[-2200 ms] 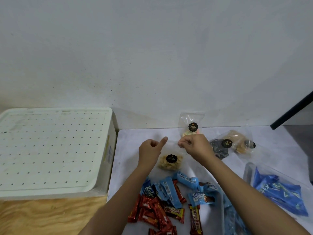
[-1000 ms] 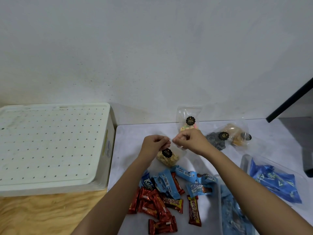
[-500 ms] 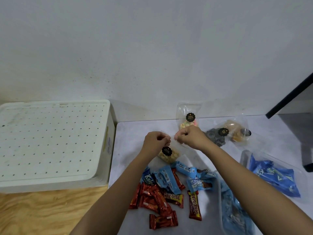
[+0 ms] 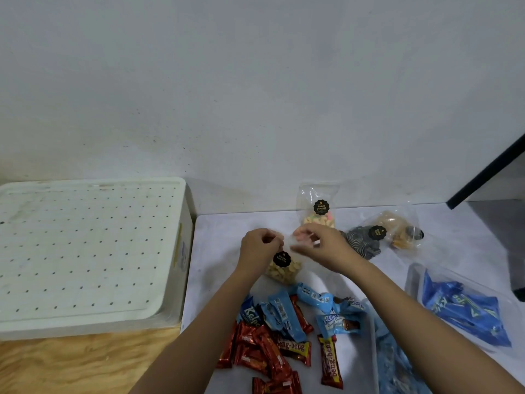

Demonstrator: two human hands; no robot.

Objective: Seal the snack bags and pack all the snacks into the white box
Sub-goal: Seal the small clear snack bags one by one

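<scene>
A clear snack bag (image 4: 281,268) of pale crackers with a black round label stands on the white table (image 4: 221,237). My left hand (image 4: 260,247) and my right hand (image 4: 318,247) both pinch its top edge, close together. Behind stands another clear bag with pink and yellow biscuits (image 4: 318,209). To the right lie a bag of dark spiral cookies (image 4: 363,241) and a bag of orange snacks (image 4: 397,231). Red and blue wrapped candy bars (image 4: 284,331) are scattered near me. The white box (image 4: 85,251) sits at the left with its perforated lid on.
A clear tray holding blue packets (image 4: 466,305) lies at the right, and another clear container with blue wrappers (image 4: 397,365) sits beside my right forearm. A black bar (image 4: 488,172) slants at the far right. Wooden surface (image 4: 71,365) shows below the box.
My two hands have come together along the top of the cracker bag, from spread apart to almost touching. The view has shifted slightly.
</scene>
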